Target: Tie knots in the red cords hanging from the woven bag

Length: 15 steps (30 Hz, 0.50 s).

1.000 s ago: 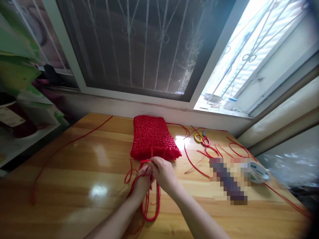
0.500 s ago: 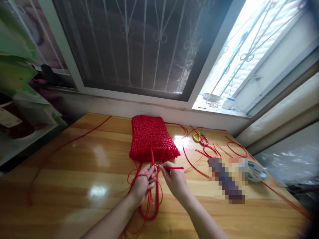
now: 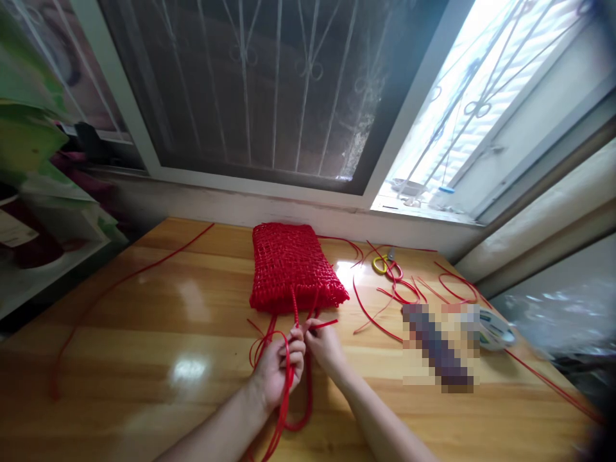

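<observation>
A red woven bag [image 3: 292, 266] lies flat on the wooden table [image 3: 144, 321], its near edge toward me. A knotted red handle cord [image 3: 294, 303] runs from that edge to my hands. My left hand [image 3: 279, 366] is closed around several red cords [image 3: 285, 404] that loop back toward me. My right hand [image 3: 325, 343] pinches a short red cord end [image 3: 327, 324] beside the handle, touching the left hand.
Loose red cords [image 3: 399, 292] and yellow-handled scissors [image 3: 384, 264] lie right of the bag. A white tape roll [image 3: 495, 330] and a blurred dark object [image 3: 436, 346] sit further right. A long red cord [image 3: 115, 285] trails left. A barred window is behind; shelves stand at left.
My right hand drew the cord end out to the right, then came back against the left hand. The left hand shifted its grip on the looped cords. The bag stayed put.
</observation>
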Tool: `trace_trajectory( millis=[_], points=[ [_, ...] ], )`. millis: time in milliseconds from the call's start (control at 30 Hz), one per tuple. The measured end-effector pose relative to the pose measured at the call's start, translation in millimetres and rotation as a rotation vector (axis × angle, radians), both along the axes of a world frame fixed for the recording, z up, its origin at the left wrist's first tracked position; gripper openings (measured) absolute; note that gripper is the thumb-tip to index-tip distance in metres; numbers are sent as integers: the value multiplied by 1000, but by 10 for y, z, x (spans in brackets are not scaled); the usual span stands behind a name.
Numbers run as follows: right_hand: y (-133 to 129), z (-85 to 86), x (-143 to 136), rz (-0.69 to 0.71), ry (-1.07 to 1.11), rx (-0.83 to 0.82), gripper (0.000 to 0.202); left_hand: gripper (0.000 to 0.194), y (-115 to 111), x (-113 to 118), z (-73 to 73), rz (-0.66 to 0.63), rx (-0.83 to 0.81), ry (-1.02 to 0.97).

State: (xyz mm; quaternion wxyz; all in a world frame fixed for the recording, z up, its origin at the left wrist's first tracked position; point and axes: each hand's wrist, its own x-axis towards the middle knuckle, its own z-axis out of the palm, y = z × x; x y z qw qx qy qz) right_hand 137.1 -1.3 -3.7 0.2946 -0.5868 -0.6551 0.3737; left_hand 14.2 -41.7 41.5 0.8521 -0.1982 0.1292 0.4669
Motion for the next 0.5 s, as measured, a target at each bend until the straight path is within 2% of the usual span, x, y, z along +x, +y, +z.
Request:
trace_trajectory(
  millis=[133, 267, 400, 500],
  points=[
    [5, -41, -48, 20, 91, -75, 23, 19, -61, 45, -46, 31, -31, 21],
    [-1, -17, -83, 18, 114, -158, 32, 24, -97, 93, 57, 106, -109, 133],
    [0, 1, -86, 5, 73, -189, 25, 28, -101, 138, 160, 112, -101, 267],
    [10, 42, -31, -5, 88, -132, 14, 25, -95, 170, 137, 107, -57, 443]
  ],
)
